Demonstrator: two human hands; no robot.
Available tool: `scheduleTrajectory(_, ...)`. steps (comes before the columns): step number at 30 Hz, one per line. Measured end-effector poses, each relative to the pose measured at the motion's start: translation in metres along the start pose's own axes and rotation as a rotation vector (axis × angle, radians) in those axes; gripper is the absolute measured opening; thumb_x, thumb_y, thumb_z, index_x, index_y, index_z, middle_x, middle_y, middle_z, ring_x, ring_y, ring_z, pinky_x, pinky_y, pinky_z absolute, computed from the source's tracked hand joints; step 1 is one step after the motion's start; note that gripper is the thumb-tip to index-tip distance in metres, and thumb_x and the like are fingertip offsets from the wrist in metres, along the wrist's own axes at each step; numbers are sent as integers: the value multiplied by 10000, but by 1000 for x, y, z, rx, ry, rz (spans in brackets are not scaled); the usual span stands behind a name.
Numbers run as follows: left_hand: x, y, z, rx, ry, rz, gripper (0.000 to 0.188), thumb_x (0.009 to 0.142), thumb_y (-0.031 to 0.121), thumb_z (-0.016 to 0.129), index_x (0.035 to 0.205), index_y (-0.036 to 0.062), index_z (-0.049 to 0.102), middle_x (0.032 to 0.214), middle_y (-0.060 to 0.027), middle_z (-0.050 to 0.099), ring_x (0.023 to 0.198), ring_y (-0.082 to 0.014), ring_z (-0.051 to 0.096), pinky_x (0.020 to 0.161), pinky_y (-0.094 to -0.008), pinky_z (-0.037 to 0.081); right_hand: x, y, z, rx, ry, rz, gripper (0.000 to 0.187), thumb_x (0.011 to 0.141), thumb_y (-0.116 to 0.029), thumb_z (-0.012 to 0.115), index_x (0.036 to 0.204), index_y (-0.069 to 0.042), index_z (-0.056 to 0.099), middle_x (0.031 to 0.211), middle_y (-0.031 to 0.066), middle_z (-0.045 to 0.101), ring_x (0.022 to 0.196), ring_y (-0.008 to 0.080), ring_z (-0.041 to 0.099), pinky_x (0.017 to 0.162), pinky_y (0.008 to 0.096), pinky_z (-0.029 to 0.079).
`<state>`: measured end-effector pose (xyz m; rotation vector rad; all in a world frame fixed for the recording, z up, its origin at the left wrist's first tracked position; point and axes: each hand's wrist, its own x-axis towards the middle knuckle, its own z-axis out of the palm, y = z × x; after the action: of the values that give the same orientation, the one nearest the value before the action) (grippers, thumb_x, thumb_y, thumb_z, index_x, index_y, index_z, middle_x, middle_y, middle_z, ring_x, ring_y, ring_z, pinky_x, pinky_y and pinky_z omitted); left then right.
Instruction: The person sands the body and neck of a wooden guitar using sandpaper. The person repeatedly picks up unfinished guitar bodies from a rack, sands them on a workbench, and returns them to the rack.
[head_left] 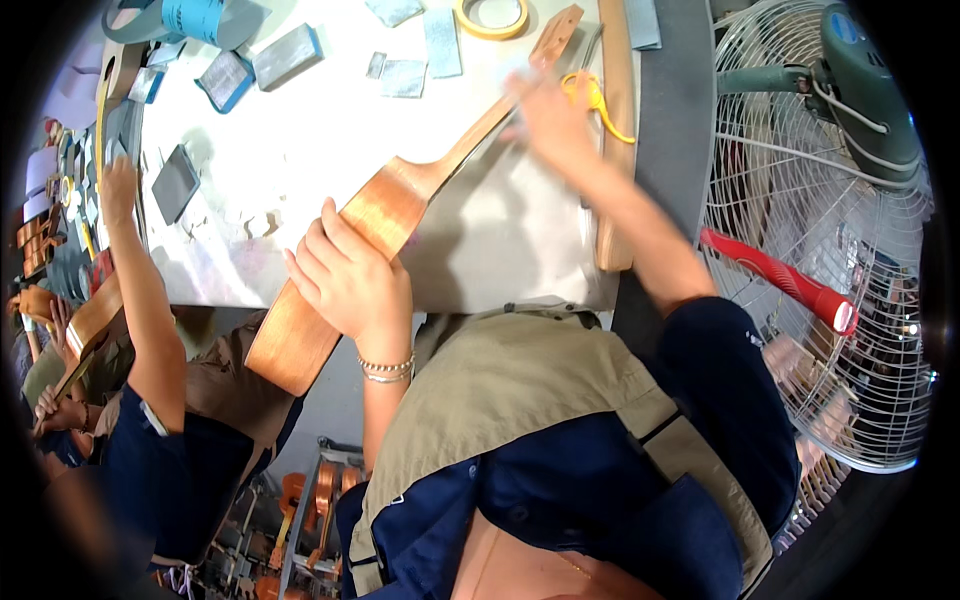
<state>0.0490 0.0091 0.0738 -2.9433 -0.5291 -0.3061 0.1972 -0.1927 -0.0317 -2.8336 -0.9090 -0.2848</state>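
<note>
1. One small wooden guitar (385,215) slants across the near edge of the table (300,150), its body reaching out over the near side and its neck running up to the right.
2. Two hands are on or near it, well apart from each other. The left hand (350,280) is clasped across the body, fingers spread; at least two bracelets (386,368) circle that wrist.
3. The right hand (555,115) is at the neck, near the head end. It is blurred — I cannot tell whether it grips.
4. One pair of yellow scissors (597,100) lies just beside the right hand, near one long wooden strip (614,215).
5. Farther up are one yellow tape roll (522,22) and four pieces of blue-grey sandpaper (441,43), one of them tiny.
6. To the left lie two larger blocks (287,57) with blue edges, plus one dark pad (177,184).
7. One co-worker's arm (145,270) reaches up at the left; one large fan (800,210) — wire-caged — stands at the right.
</note>
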Motion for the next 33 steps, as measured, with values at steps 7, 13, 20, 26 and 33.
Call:
scheduleTrajectory(7, -4, -4, -1, 118, -20, 11, 787, 549, 255, 794, 1224, 50, 446, 1002, -86, 512, 947, -267, 495, 995, -423, 334, -3, -4, -1, 269, -151, -107, 653, 770, -451, 598, 1296, -100, 437, 1348, 71, 435, 1299, 233, 329, 1084, 496, 127)
scheduleTrajectory(13, 9, 0, -7, 11, -26, 1, 620, 613, 108, 661, 1195, 22, 466, 1008, -99, 515, 968, -264, 504, 986, -433, 334, -20, -37, -9, 388, -80, -49, 636, 791, -381, 603, 1339, -145, 382, 1396, 32, 382, 1343, 220, 254, 1024, 641, 94)
scheduleTrajectory(20, 16, -1, -6, -4, -65, 17, 715, 576, 180, 741, 1211, 29, 448, 999, -96, 514, 972, -264, 496, 990, -423, 332, 23, 78, 1, -128, 97, 228, 524, 853, -371, 537, 1341, -249, 393, 1421, -41, 348, 1343, 270, 233, 1018, 651, 73)
scheduleTrajectory(26, 24, -6, -8, -8, -122, 22, 831, 556, 264, 793, 1262, 31, 422, 1019, -98, 513, 981, -260, 496, 992, -438, 331, 45, 83, 12, 133, -59, 110, 485, 906, -405, 437, 1373, -310, 348, 1472, -74, 240, 1375, 255, 130, 1043, 631, 3)
scheduleTrajectory(33, 22, -4, -10, -23, -122, 20, 908, 550, 255, 796, 1334, 60, 381, 1010, -92, 508, 974, -261, 500, 981, -448, 336, 49, 80, 22, 169, -12, 208, 466, 935, -451, 337, 1375, -299, 355, 1477, -65, 235, 1376, 264, 136, 1039, 617, -52)
